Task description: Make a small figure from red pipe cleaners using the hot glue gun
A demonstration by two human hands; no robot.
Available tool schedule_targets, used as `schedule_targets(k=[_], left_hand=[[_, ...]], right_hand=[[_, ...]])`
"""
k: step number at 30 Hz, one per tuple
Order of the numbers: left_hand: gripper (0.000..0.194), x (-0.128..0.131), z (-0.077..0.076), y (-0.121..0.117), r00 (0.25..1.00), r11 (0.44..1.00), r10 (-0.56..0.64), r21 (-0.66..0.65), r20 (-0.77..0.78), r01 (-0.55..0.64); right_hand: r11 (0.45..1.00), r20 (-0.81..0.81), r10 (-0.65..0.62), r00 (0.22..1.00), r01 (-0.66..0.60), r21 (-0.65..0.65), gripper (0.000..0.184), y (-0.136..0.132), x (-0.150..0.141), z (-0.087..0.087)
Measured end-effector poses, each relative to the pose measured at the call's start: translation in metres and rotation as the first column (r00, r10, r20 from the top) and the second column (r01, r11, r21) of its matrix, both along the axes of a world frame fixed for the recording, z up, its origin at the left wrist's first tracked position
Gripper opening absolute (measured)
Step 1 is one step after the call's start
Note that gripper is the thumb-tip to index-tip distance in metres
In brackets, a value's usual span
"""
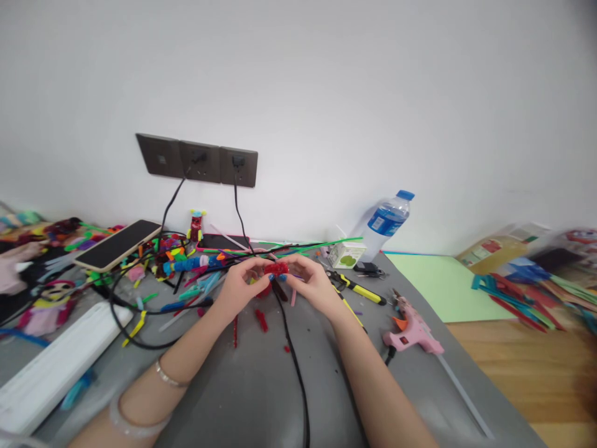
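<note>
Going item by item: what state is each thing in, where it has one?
Red tinsel piece: pinched by left hand and right hand
Pale-edged phone: face up, screen dark
Black plugs: plugged in
Blue-labelled bottle: capped
Pink glue gun: on its side; whether heated, unclear

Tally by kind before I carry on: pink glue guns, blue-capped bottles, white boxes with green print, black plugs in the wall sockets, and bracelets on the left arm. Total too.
Pink glue gun: 1
Blue-capped bottle: 1
White box with green print: 1
Black plugs: 2
Bracelets: 2
Total: 7
</note>
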State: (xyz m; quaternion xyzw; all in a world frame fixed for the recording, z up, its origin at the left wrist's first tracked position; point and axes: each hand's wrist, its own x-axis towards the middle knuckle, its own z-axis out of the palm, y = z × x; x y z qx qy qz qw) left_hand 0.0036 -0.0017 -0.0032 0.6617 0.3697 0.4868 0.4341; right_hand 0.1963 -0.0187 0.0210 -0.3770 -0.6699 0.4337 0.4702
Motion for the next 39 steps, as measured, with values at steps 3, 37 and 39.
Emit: schedule_targets(k=[3, 37, 39], left_hand=[[0.025, 0.0003, -0.0008, -0.0002, 1.000, 1.000, 0.018, 0.012, -0.009, -0.018], [0.026, 0.0026, 0.0056, -0.0050, 0.993, 0.994, 0.076, 0.080, -0.092, -0.069], [0.028, 0.0029, 0.0053, -0.0047, 0.995, 0.996, 0.066, 0.068, -0.075, -0.061]], right_hand=[[1.000, 0.013, -0.009, 1.000, 0.009, 0.018, 0.022, -0.0004, -0.0011, 0.0007], [0.982, 0.146, -0.186, 0.972, 0.180, 0.053, 0.017, -0.0062, -0.0091, 0.0013], [0.981, 0.145, -0.192, 0.971, 0.184, 0.065, 0.017, -0.0055, -0.0085, 0.0014]])
